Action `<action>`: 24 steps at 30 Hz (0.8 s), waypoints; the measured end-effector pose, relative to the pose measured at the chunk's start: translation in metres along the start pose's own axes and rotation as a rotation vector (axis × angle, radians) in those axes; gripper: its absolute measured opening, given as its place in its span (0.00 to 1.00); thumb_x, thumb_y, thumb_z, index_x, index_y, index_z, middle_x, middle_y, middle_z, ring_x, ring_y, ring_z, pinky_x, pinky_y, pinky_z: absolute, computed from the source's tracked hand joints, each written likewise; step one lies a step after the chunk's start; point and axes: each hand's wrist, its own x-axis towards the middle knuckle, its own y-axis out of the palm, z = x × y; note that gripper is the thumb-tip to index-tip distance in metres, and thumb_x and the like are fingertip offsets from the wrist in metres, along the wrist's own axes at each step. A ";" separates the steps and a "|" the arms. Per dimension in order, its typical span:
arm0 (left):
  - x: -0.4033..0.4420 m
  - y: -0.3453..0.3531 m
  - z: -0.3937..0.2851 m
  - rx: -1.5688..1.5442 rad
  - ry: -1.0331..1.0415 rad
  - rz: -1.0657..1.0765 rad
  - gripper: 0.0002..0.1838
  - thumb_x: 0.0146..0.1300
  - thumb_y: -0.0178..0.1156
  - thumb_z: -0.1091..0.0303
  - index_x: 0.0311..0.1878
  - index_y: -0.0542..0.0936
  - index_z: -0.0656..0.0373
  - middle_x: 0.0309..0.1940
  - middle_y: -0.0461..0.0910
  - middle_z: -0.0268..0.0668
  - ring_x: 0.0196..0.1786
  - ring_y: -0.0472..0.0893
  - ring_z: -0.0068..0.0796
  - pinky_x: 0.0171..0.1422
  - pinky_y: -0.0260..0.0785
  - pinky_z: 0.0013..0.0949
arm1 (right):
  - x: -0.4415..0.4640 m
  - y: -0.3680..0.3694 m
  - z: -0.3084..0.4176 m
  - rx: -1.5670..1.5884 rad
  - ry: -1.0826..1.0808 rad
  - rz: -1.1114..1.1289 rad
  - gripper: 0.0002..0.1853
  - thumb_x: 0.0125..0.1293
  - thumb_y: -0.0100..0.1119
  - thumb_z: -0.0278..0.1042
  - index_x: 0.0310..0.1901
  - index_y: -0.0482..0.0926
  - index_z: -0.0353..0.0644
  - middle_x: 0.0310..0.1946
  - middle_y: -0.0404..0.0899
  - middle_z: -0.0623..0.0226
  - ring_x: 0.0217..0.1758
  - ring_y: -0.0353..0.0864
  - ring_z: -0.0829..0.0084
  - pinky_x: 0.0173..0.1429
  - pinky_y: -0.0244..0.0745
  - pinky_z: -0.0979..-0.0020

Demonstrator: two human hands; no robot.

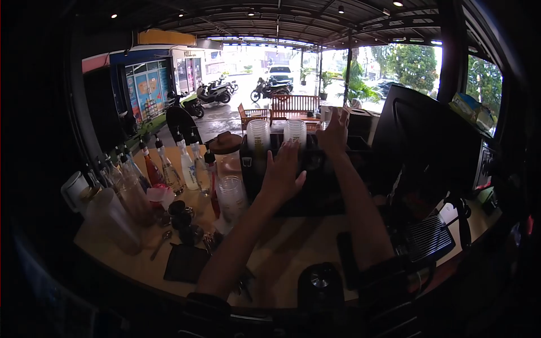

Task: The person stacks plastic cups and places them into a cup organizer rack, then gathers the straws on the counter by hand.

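My left hand (pixel 283 172) reaches forward with its fingers stretched out and thumb apart, just in front of a stack of clear plastic cups (pixel 295 130). Its fingertips overlap the lower part of that stack; whether they touch it I cannot tell. Further right, my right hand (pixel 335 135) is raised with fingers pointing up, beside another cup stack (pixel 325 124) that it partly hides. No object shows clearly in its grasp. To the left stands a third cup stack (pixel 258 135). All three stacks stand in a black organizer (pixel 265 188) at the counter's far edge.
Pump bottles (pixel 169 169) crowd the left of the wooden counter (pixel 287 248), near a blurred clear pitcher (pixel 112 219). More clear cups (pixel 231 197) stand beside my left forearm. A spoon (pixel 162 244) lies nearby. On the right are a dark machine (pixel 434 152) and a slatted drip tray (pixel 431 238).
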 end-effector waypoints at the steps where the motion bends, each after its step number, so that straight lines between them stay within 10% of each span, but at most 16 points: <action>1: -0.002 -0.019 0.000 -0.193 0.026 0.010 0.35 0.55 0.59 0.58 0.63 0.59 0.61 0.60 0.63 0.46 0.64 0.64 0.43 0.68 0.50 0.58 | 0.000 -0.003 0.016 0.104 -0.017 -0.036 0.26 0.47 0.63 0.29 0.50 0.67 0.39 0.51 0.64 0.48 0.54 0.68 0.45 0.55 0.68 0.53; 3: -0.012 -0.056 -0.001 -0.397 0.083 -0.119 0.18 0.59 0.55 0.67 0.52 0.70 0.59 0.46 0.74 0.43 0.50 0.76 0.40 0.65 0.58 0.47 | -0.008 -0.010 0.045 0.233 -0.074 -0.030 0.24 0.48 0.62 0.28 0.49 0.68 0.38 0.47 0.66 0.49 0.50 0.70 0.48 0.53 0.69 0.56; 10: -0.101 -0.111 0.071 -0.772 -0.152 -0.313 0.14 0.56 0.59 0.71 0.45 0.74 0.62 0.42 0.75 0.40 0.48 0.76 0.32 0.53 0.68 0.32 | -0.104 -0.031 0.113 0.733 0.033 0.490 0.27 0.52 0.67 0.44 0.48 0.69 0.38 0.39 0.69 0.60 0.36 0.70 0.70 0.40 0.70 0.69; 17: -0.170 -0.039 0.118 -1.003 -0.301 0.149 0.56 0.33 0.77 0.59 0.65 0.53 0.62 0.60 0.63 0.46 0.61 0.69 0.34 0.62 0.63 0.36 | -0.185 -0.023 0.126 0.798 0.067 0.991 0.59 0.35 0.76 0.46 0.65 0.47 0.34 0.55 0.64 0.47 0.59 0.67 0.57 0.62 0.64 0.62; 24: -0.163 -0.018 0.111 -0.909 -0.388 0.157 0.60 0.29 0.78 0.58 0.65 0.50 0.61 0.58 0.67 0.48 0.61 0.69 0.41 0.64 0.62 0.40 | -0.207 -0.010 0.142 0.817 0.150 0.807 0.59 0.31 0.76 0.37 0.64 0.46 0.33 0.56 0.64 0.47 0.61 0.66 0.57 0.64 0.63 0.62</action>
